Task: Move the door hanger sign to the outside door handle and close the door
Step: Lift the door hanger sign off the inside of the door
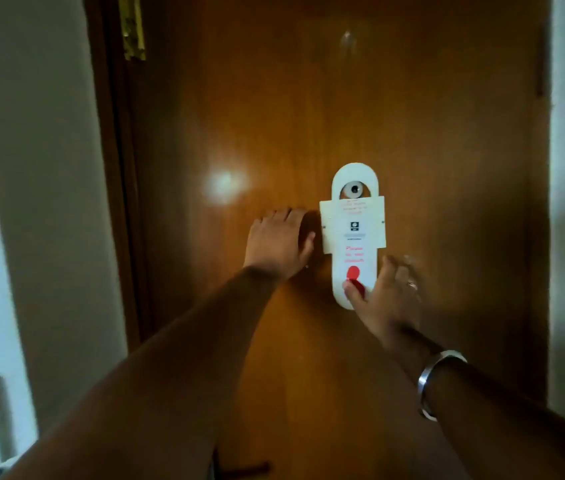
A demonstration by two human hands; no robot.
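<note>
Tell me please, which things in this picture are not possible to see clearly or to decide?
- Small print on the door hanger sign, head view: blurred, too small to read.
- Left hand: whether it grips anything; its fingers curl away from the camera.
- Door handle: only its round end shows through the sign's hole.
- Door: which side, inside or outside, cannot be told.

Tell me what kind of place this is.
Probably a hotel room doorway: a white door hanger sign with red lettering hangs on a round knob of a polished wooden door with a brass hinge.
</note>
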